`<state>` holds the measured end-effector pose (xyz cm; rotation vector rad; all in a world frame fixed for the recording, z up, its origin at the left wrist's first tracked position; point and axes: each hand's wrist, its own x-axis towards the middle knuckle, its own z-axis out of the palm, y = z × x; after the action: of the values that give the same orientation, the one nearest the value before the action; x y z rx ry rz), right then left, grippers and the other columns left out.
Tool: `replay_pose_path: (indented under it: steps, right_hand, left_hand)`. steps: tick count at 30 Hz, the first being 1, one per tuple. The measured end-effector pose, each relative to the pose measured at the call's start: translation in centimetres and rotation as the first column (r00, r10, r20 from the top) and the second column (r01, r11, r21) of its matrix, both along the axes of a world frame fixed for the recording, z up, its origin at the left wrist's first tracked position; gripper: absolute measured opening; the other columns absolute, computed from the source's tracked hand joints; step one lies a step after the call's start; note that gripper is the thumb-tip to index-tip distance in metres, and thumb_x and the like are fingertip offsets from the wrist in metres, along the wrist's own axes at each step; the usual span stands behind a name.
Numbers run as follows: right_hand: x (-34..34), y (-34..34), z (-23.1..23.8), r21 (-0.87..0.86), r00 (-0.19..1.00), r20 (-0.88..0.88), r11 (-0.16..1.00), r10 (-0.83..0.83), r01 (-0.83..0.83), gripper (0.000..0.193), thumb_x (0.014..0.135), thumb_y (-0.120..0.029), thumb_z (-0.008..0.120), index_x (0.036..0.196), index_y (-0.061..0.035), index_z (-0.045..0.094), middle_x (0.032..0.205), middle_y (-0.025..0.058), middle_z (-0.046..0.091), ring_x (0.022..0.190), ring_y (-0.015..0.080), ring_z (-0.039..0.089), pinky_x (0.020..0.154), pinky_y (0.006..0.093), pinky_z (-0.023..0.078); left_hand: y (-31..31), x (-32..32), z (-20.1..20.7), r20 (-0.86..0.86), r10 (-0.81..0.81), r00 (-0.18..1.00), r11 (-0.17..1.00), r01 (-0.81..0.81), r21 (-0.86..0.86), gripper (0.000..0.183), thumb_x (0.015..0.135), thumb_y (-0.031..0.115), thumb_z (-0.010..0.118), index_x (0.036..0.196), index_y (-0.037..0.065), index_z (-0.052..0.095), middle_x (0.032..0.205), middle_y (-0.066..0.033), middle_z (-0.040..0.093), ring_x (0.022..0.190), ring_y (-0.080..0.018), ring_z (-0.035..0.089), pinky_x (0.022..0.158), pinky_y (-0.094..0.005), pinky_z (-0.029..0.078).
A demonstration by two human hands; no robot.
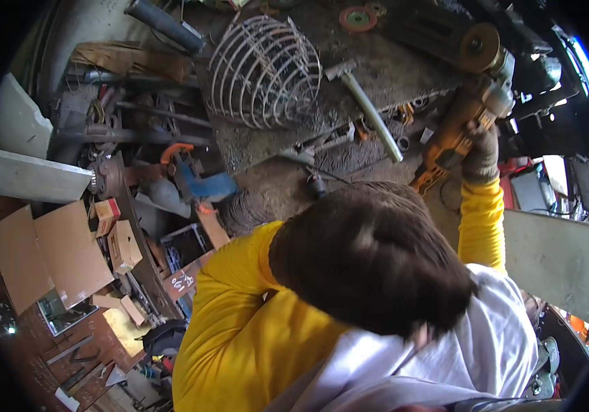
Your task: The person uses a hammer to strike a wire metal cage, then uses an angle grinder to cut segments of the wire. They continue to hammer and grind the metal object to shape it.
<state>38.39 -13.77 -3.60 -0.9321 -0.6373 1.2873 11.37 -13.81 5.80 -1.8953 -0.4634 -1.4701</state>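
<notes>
My right hand (481,154), in a brown knit glove below a yellow sleeve, is closed round the body of an orange angle grinder (449,141). The grinder's round disc (478,48) points toward the far right end of the metal work plate. Close to the camera, my left hand (373,254) in a dark brown glove is raised over my chest. Its fingers bend down toward my grey-white clothing and are smeared, so whether they grip anything is hidden. On the plate stands a cage of curved metal rods (265,72). Beside it lies a hammer (371,117) with a tube handle.
The dark metal plate (404,58) carries a loose reddish disc (357,19) at its far edge. A blue metal tool with an orange part (209,184), metal scraps and an open cardboard box (68,250) crowd the left. A pale panel (548,254) stands at right.
</notes>
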Motion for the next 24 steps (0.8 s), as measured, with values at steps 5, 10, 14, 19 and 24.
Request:
replay_pose_path:
  steps: [5, 10, 14, 19, 24]
  right_hand:
    - [-0.4, -0.3, 0.7, 0.012, 0.997, 0.068, 0.999, -0.033, 0.032, 0.058, 0.079, -0.016, 0.073, 0.131, 0.001, 0.051, 0.111, 0.012, 0.066, 0.096, 0.0227, 0.067, 0.083, 0.0349, 0.057]
    - [0.0, -1.1, 0.2, -0.038, 0.994, 0.101, 0.998, -0.043, 0.047, 0.063, 0.078, -0.016, 0.074, 0.133, 0.0016, 0.048, 0.111, 0.0139, 0.065, 0.095, 0.0248, 0.068, 0.083, 0.0374, 0.059]
    - [-0.3, -1.5, 0.3, -0.042, 0.994, 0.09, 0.997, -0.057, 0.061, 0.065, 0.077, -0.017, 0.073, 0.133, 0.0028, 0.047, 0.11, 0.0161, 0.065, 0.094, 0.0272, 0.069, 0.082, 0.0418, 0.061]
    - [-0.6, -1.8, 1.1, -0.016, 0.995, 0.082, 0.999, -0.049, 0.05, 0.066, 0.078, -0.02, 0.073, 0.133, 0.0039, 0.046, 0.11, 0.0177, 0.065, 0.094, 0.0289, 0.069, 0.081, 0.0418, 0.06]
    - [-0.8, -1.8, 1.2, 0.018, 0.995, 0.091, 0.999, -0.05, 0.048, 0.064, 0.078, -0.021, 0.074, 0.131, 0.0051, 0.049, 0.109, 0.0168, 0.066, 0.092, 0.0275, 0.069, 0.08, 0.039, 0.059]
  left_hand:
    - [-1.1, 0.1, 0.2, -0.003, -0.224, 0.975, 0.934, 0.214, -0.285, 0.013, 0.092, 0.022, 0.064, 0.096, 0.012, 0.07, 0.079, 0.0003, 0.065, 0.076, -0.0143, 0.067, 0.065, -0.033, 0.055]
    - [-0.8, -0.6, 1.2, 0.04, -0.423, 0.905, 0.765, 0.38, -0.52, 0.014, 0.089, 0.022, 0.068, 0.094, 0.009, 0.068, 0.08, -0.0023, 0.066, 0.076, -0.0172, 0.067, 0.065, -0.0346, 0.055]
    - [-0.6, -0.8, 2.3, 0.122, -0.548, 0.827, 0.573, 0.478, -0.666, 0.016, 0.086, 0.021, 0.071, 0.093, 0.007, 0.067, 0.082, -0.0044, 0.066, 0.075, -0.0195, 0.067, 0.065, -0.0359, 0.055]
    - [-0.9, -0.7, 3.5, 0.297, -0.648, 0.701, 0.261, 0.571, -0.778, 0.02, 0.083, 0.02, 0.074, 0.091, 0.004, 0.065, 0.083, -0.007, 0.067, 0.074, -0.0225, 0.067, 0.065, -0.0375, 0.055]
    - [0.2, -0.2, 3.9, 0.481, -0.703, 0.524, -0.073, 0.62, -0.781, 0.026, 0.079, 0.02, 0.077, 0.089, 0.001, 0.063, 0.085, -0.0096, 0.068, 0.073, -0.0254, 0.067, 0.065, -0.0391, 0.055]
